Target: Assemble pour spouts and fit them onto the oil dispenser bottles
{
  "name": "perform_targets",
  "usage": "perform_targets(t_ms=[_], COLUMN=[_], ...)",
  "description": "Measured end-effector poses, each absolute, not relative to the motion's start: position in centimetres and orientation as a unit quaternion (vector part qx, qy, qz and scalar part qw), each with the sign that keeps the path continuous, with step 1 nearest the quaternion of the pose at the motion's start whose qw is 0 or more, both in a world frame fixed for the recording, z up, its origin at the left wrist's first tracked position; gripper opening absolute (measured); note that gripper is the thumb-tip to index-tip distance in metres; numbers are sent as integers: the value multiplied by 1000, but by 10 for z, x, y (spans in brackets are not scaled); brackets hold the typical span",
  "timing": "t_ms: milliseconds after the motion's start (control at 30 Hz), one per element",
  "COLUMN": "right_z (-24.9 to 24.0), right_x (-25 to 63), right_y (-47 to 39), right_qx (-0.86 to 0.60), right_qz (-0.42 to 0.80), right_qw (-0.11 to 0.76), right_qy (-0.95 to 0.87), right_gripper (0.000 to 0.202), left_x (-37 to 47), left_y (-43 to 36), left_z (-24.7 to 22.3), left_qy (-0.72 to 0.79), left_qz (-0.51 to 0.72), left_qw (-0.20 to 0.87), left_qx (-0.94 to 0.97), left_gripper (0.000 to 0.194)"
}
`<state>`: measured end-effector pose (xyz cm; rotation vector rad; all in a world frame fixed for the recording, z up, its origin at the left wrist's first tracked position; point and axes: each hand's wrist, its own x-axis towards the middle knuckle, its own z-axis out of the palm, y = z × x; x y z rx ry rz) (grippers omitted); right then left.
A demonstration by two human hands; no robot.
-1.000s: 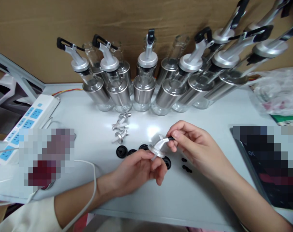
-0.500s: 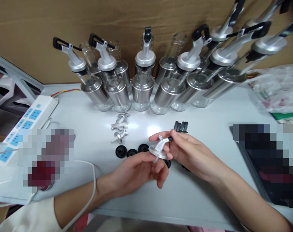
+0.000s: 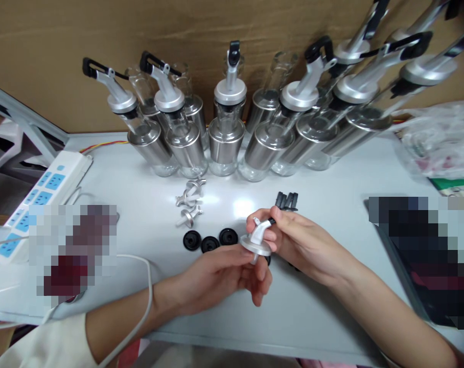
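Head view: a left hand [image 3: 224,271] and a right hand [image 3: 306,237] are holding one silver pour spout [image 3: 256,246] between them, over the middle of the pale surface [image 3: 120,163].
Left hand: the thumb is pressing on the edge of the spout's round plate, and the other fingers are curling below, so it is pinching the plate.
Right hand: the thumb and a finger are pinching the black tip [image 3: 271,221] at the end of the spout.
Spout in hand: it is leaning a bit, with its thin tube pointing down and its bent neck pointing to the right hand.
Loose spouts: three small silver spouts [image 3: 186,218] are lying close together, beyond the left hand.
Black caps: three round black caps [image 3: 228,236] are sitting in a row just past the left hand, and part of another is peeking out under the held spout.
Black bits: some little black pieces [image 3: 286,200] are resting just beyond the right hand.
Bottles: glass bottles with shiny metal sleeves [image 3: 226,145] are standing along the back, many wearing silver spouts with black levers.
Left side: a white power strip [image 3: 44,204] is lying there, and a white cable [image 3: 150,283] is crossing over the left arm.
Right side: a clear plastic bag [image 3: 442,138] is sitting in the far corner.
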<state>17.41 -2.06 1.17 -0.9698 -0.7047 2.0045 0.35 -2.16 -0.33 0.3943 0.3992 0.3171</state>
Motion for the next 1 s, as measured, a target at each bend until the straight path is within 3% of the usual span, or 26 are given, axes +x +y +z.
perform_targets(t_ms=[233,367,567,700,1000], right_z=[11,14,19,18,20], right_x=[177,181,185,185,190], right_y=[-20,-16,-18,-17,-16], right_qx=[-404,-420,-429,-442,-455], right_qz=[766,734,718,703,703], right_qw=[431,478,473,483,464], right_qy=[-253,-236,-277,-277,-290], right_gripper=[33,30,33,36,33], left_x=[2,2,5,6,4], left_y=[-21,-21,-27,-29,-26], left_z=[-9,-7,-7,-13,-9], left_qy=[177,162,223,243,139], left_qz=[161,111,73,97,205], left_qw=[957,966,954,942,955], left_qx=[163,168,185,211,161], left_gripper=[21,33,40,28,5])
